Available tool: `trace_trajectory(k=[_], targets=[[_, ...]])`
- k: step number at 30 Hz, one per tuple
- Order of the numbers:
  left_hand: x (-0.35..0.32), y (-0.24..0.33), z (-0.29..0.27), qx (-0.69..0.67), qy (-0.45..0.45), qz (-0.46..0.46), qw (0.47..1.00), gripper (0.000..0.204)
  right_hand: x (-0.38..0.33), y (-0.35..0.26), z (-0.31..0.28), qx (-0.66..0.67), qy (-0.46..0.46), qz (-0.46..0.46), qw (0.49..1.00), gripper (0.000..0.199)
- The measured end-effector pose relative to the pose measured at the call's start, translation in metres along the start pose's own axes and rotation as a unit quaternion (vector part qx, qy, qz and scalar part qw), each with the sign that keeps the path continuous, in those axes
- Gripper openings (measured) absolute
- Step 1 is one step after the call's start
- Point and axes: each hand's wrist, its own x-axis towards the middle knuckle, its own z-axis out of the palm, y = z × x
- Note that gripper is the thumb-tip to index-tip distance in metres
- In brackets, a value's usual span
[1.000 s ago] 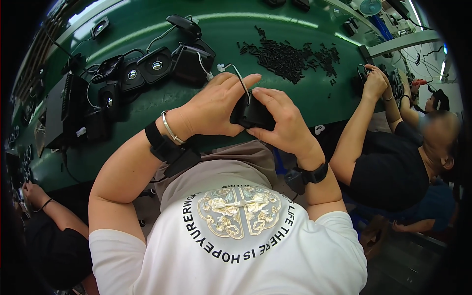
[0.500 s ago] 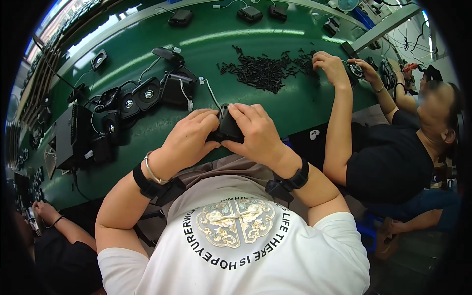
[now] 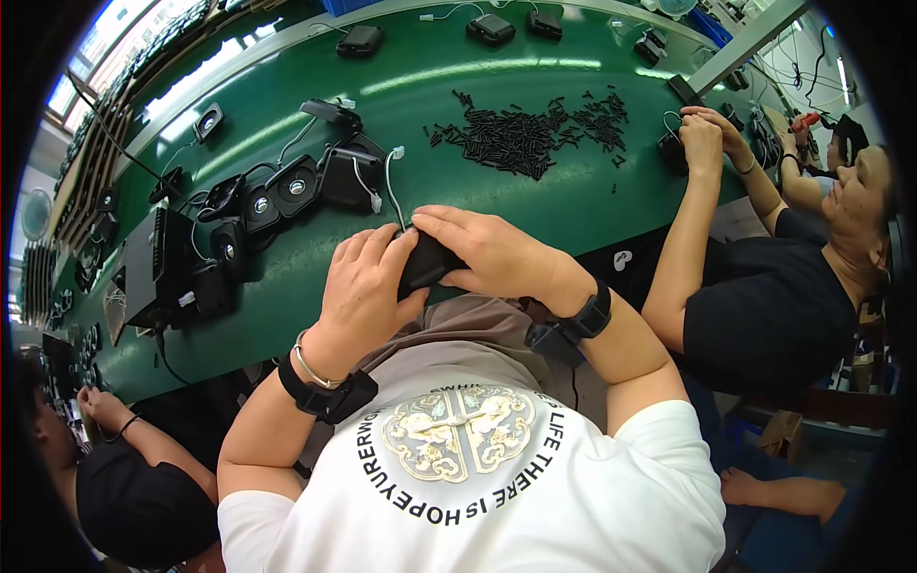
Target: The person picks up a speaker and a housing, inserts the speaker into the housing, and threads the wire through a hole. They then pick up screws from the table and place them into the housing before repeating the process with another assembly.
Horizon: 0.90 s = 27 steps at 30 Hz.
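At the near edge of the green workbench (image 3: 458, 81), a small black speaker box (image 3: 426, 260) sits between my hands. My left hand (image 3: 365, 277) closes round its left side, with the fingers on top and the thumb at the near edge. From the right, my right hand (image 3: 501, 253) grips it, its fingertips over the far top corner where a grey cable (image 3: 391, 186) comes out. The cable rises away from me and ends in a white connector (image 3: 397, 153). My fingers cover much of the box.
Several black speakers (image 3: 301, 181) with wires lie left of my hands, near a black rectangular unit (image 3: 155, 263). A pile of black screws (image 3: 521, 138) spreads beyond. More black boxes (image 3: 491, 30) stand along the far edge. Co-workers sit at right and left; one holds a speaker (image 3: 673, 151).
The box has turned in my hands and shifted slightly left, and its cable now stands straighter. The right co-worker's hand has moved from the screw pile to the speaker.
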Motion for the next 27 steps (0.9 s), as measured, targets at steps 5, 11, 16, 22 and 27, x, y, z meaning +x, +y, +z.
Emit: trace_trajectory(k=[5, 11, 16, 22, 27], targets=[[-0.006, 0.005, 0.006, 0.008, 0.003, -0.028, 1.0, 0.067, 0.008, -0.002, -0.011, 0.027, -0.064, 0.04, 0.997, 0.077], [-0.007, -0.004, 0.008, 0.023, 0.027, 0.0, 0.999, 0.066, 0.017, 0.004, -0.02, 0.043, -0.101, 0.052, 0.993, 0.075], [-0.01, -0.011, 0.008, 0.04, 0.03, 0.024, 0.998, 0.064, 0.01, 0.009, -0.009, 0.04, -0.03, 0.007, 0.999, 0.067], [-0.022, -0.01, 0.006, -0.008, 0.048, -0.01, 0.999, 0.064, 0.034, 0.028, -0.037, 0.06, 0.122, 0.27, 0.953, 0.029], [-0.026, -0.017, 0.004, -0.083, 0.056, -0.008, 0.995, 0.062, 0.07, 0.069, -0.025, -0.098, 0.115, 0.163, 0.975, 0.015]])
